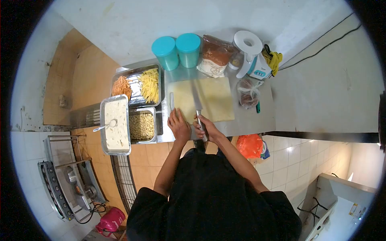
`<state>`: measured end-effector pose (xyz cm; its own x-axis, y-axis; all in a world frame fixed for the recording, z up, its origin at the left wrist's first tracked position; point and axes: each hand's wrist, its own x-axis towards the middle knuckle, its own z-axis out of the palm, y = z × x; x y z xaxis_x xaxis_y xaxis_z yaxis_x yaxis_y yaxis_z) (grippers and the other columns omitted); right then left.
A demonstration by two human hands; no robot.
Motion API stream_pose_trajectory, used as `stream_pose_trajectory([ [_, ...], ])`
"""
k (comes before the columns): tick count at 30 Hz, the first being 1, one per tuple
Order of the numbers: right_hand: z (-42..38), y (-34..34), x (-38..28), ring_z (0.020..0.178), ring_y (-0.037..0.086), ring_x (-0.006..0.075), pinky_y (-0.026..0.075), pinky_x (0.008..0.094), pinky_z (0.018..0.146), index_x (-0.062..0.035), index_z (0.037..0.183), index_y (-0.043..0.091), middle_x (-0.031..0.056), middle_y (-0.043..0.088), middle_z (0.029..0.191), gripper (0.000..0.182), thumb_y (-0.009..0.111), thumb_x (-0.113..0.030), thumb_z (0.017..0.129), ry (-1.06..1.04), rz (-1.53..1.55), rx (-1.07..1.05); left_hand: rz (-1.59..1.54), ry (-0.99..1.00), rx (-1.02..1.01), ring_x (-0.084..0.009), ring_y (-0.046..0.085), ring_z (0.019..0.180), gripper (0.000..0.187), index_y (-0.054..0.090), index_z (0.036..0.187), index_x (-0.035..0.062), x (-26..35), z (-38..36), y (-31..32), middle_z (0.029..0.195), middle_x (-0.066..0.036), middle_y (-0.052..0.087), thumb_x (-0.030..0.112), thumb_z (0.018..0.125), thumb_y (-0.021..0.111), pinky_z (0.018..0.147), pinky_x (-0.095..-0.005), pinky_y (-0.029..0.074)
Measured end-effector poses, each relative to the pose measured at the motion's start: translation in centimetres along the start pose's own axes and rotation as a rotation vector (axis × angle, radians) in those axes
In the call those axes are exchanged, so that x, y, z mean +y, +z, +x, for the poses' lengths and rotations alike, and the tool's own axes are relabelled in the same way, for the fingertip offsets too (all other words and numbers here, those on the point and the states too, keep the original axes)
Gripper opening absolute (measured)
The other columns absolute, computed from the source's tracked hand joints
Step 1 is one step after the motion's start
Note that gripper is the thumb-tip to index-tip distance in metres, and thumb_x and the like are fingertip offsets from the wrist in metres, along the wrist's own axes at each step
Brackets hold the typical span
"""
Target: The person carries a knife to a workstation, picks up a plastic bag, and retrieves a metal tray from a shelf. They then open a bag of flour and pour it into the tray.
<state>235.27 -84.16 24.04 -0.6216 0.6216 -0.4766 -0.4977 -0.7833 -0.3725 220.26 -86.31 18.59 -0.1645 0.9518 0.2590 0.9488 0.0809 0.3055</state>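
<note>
A pale yellow cutting board (217, 96) lies on the metal table in front of me. My right hand (209, 129) is wrapped around the handle of a knife (196, 96), near the board's front edge. Its long blade points away from me over the board. My left hand (179, 126) rests at the board's front left corner, fingers stretched out and holding nothing. No food shows under the blade.
To the left are a tray (161, 80) of orange and yellow strips, a pan of creamy white mixture (116, 138) with a ladle, and a pan of pale cubes (141, 125). Teal-lidded canisters (188, 50), a brown bag (217, 56), a white appliance (257, 68) and a plastic bag (248, 94) stand behind and right.
</note>
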Motion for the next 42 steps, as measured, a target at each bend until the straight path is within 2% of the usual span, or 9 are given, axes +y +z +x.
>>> stream_pose_trajectory([
  [2, -0.9, 1.3, -1.3, 0.043, 0.041, 0.0065, 0.032, 0.0218, 0.037, -0.0080, 0.108, 0.046, 0.0003, 0.045, 0.068, 0.027, 0.044, -0.034, 0.099, 0.026, -0.022, -0.128, -0.038, 0.006, 0.034, -0.0360, 0.032, 0.132, 0.067, 0.039, 0.136, -0.0016, -0.1, -0.1, 0.4, 0.139, -0.022, 0.038, 0.021, 0.077, 0.062, 0.105, -0.0516, 0.024],
  [4, -1.6, 2.2, -2.3, 0.044, 0.041, 0.0064, 0.033, 0.0217, 0.038, -0.0069, 0.111, 0.046, 0.0011, 0.046, 0.070, 0.029, 0.047, -0.033, 0.098, 0.134, -0.156, -0.511, -0.076, 0.016, 0.072, -0.0364, 0.033, 0.131, 0.066, 0.040, 0.136, -0.0014, -0.5, -0.4, 0.8, 0.138, -0.022, 0.039, 0.023, 0.078, 0.062, 0.105, -0.0515, 0.024],
  [8, -2.3, 1.3, -2.8, 0.045, 0.041, 0.0062, 0.033, 0.0212, 0.039, -0.0055, 0.114, 0.046, 0.0016, 0.045, 0.070, 0.032, 0.051, -0.031, 0.097, 0.309, -0.258, -0.674, -0.080, 0.081, 0.103, -0.0390, 0.034, 0.130, 0.067, 0.039, 0.138, -0.0026, -1.5, -0.8, 2.0, 0.139, -0.021, 0.040, 0.028, 0.082, 0.060, 0.104, -0.0515, 0.024],
  [16, -4.4, -1.7, -1.2, 0.049, 0.038, 0.0058, 0.034, 0.0204, 0.041, -0.0043, 0.112, 0.047, 0.0003, 0.043, 0.072, 0.024, 0.049, -0.023, 0.098, 0.039, -0.765, -0.021, -0.060, 0.002, -0.009, -0.0388, 0.033, 0.130, 0.051, 0.049, 0.125, -0.0015, 0.2, 0.2, -0.9, 0.137, -0.021, 0.040, 0.011, 0.077, 0.059, 0.105, -0.0522, 0.023],
  [20, -7.7, -3.7, -1.0, 0.049, 0.039, 0.0048, 0.033, 0.0195, 0.041, -0.0060, 0.111, 0.046, -0.0017, 0.045, 0.072, 0.023, 0.049, -0.025, 0.098, -0.018, -0.719, 0.078, -0.778, -0.050, -0.093, -0.0272, 0.056, 0.107, 0.031, 0.055, 0.120, 0.0033, 1.9, 2.6, -0.9, 0.116, -0.014, 0.058, 0.016, 0.093, 0.054, 0.088, -0.0378, 0.043],
  [22, -9.3, -3.9, -1.1, 0.049, 0.039, 0.0046, 0.033, 0.0197, 0.041, -0.0056, 0.109, 0.048, -0.0015, 0.045, 0.072, 0.022, 0.049, -0.025, 0.099, -0.084, -0.754, 0.096, -1.485, -0.432, -0.437, -0.0178, 0.059, 0.089, 0.030, 0.058, 0.114, 0.0032, 4.5, 4.4, -3.3, 0.103, -0.008, 0.061, 0.027, 0.097, 0.052, 0.078, -0.0310, 0.048],
  [23, -10.0, -4.0, -1.1, 0.049, 0.039, 0.0046, 0.033, 0.0197, 0.041, -0.0056, 0.109, 0.048, -0.0015, 0.045, 0.072, 0.022, 0.049, -0.025, 0.099, -0.086, -0.753, 0.102, -1.504, -0.362, -0.453, -0.0085, 0.058, 0.080, 0.028, 0.060, 0.109, 0.0016, 5.0, 5.3, -3.3, 0.095, -0.002, 0.063, 0.024, 0.093, 0.061, 0.068, -0.0242, 0.047],
  [29, -13.5, -3.4, -1.0, 0.049, 0.039, 0.0042, 0.034, 0.0194, 0.042, -0.0049, 0.107, 0.049, -0.0013, 0.045, 0.072, 0.021, 0.050, -0.023, 0.098, -0.163, -0.729, 0.211, -1.493, -0.168, -0.505, -0.0069, 0.056, 0.071, 0.014, 0.065, 0.094, 0.0008, 9.0, 8.0, -5.1, 0.078, 0.000, 0.063, 0.013, 0.088, 0.067, 0.063, -0.0239, 0.043],
  [42, -20.9, -4.2, -3.9, 0.048, 0.041, 0.0058, 0.035, 0.0217, 0.043, -0.0044, 0.107, 0.053, -0.0008, 0.048, 0.068, 0.021, 0.055, -0.022, 0.095, -0.235, -0.823, 0.368, -1.495, -0.144, -0.732, -0.0085, 0.059, 0.082, 0.013, 0.069, 0.089, -0.0008, 14.3, 12.0, -5.2, 0.085, -0.003, 0.066, 0.010, 0.084, 0.071, 0.076, -0.0246, 0.047],
])
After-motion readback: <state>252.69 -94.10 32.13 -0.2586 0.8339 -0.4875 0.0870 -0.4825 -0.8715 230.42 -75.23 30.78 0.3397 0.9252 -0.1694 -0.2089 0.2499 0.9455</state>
